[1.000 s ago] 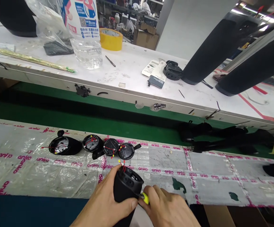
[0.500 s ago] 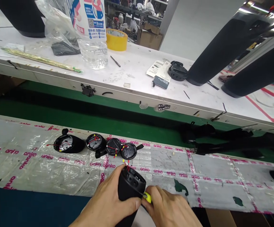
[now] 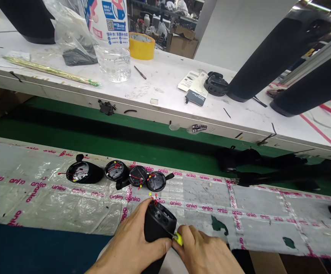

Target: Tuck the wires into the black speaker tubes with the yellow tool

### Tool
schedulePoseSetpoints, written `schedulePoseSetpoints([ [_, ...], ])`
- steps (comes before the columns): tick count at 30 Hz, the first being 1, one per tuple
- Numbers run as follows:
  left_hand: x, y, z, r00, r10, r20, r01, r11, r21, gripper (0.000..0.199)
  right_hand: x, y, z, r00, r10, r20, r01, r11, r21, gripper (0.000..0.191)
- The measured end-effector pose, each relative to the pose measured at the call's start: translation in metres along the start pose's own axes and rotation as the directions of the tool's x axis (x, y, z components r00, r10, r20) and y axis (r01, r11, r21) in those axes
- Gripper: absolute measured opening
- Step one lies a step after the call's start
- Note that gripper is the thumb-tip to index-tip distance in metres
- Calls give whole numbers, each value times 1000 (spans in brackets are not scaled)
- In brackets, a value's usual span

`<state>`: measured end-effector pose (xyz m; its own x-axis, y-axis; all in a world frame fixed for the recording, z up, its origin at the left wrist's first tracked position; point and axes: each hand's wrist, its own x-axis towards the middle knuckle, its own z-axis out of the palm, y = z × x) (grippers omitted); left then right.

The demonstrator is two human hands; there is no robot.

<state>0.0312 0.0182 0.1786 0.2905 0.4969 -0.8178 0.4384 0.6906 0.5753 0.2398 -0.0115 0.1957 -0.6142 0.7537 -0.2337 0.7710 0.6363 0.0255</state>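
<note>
My left hand point(image 3: 135, 241) grips a black cylindrical speaker housing point(image 3: 156, 232), which is tilted with its open end away from me. Thin red wires with yellow and red connectors point(image 3: 153, 199) stick out of that end. In my right hand point(image 3: 204, 247) is a small yellow-handled tool point(image 3: 178, 238); its short metal tip meets the housing's side just below the rim. Most of the tool is hidden in the fingers, so its kind cannot be told. Beyond my hands, a row of similar black units point(image 3: 115, 171) lies on the covered surface, wires showing in their open ends.
A plastic-covered ledge point(image 3: 199, 198) with pink-printed tape runs across in front of me. Past a green gap stands a white bench point(image 3: 165, 82) with a water bottle point(image 3: 114, 57), yellow tape roll point(image 3: 142, 46), thin metal bit point(image 3: 140, 72) and tall black cylinders point(image 3: 268, 61). Black straps point(image 3: 282, 173) lie at right.
The view has shifted slightly. Both hands keep their hold on the housing and the yellow-handled tool, with the tip still at the same spot near the rim.
</note>
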Motion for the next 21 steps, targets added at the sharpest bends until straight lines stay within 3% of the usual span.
schedulePoseSetpoints([
  [3, -2, -2, 7, 998, -19, -57, 20, 1000, 20, 83, -2, -2, -1, 999, -9, 41, 10, 999, -35, 8],
  [8, 3, -19, 21, 993, -48, -110, 60, 992, 113, 95, -2, -5, -1, 996, -4, 86, 10, 997, -71, 22],
  [11, 6, -22, 21, 994, -62, -84, 73, 989, 128, 96, 3, -6, -1, 997, 11, 79, -5, 998, -69, 22],
  [14, 6, -22, 12, 998, -60, -30, 61, 998, 28, 91, 6, -4, 3, 1000, 26, -1, -26, 996, 83, 14],
  [16, 6, -25, 6, 1000, -27, 6, 28, 995, -97, 89, 5, -2, 8, 992, 124, -37, -109, 953, 282, 21],
  [18, 8, -33, 1, 999, 26, 37, -19, 982, -188, 90, 0, 0, 14, 973, 230, 4, -209, 878, 430, 27],
  [21, 12, -44, 0, 998, 31, 62, -18, 979, -205, 97, -9, 3, 19, 960, 271, 78, -272, 819, 505, 23],
])
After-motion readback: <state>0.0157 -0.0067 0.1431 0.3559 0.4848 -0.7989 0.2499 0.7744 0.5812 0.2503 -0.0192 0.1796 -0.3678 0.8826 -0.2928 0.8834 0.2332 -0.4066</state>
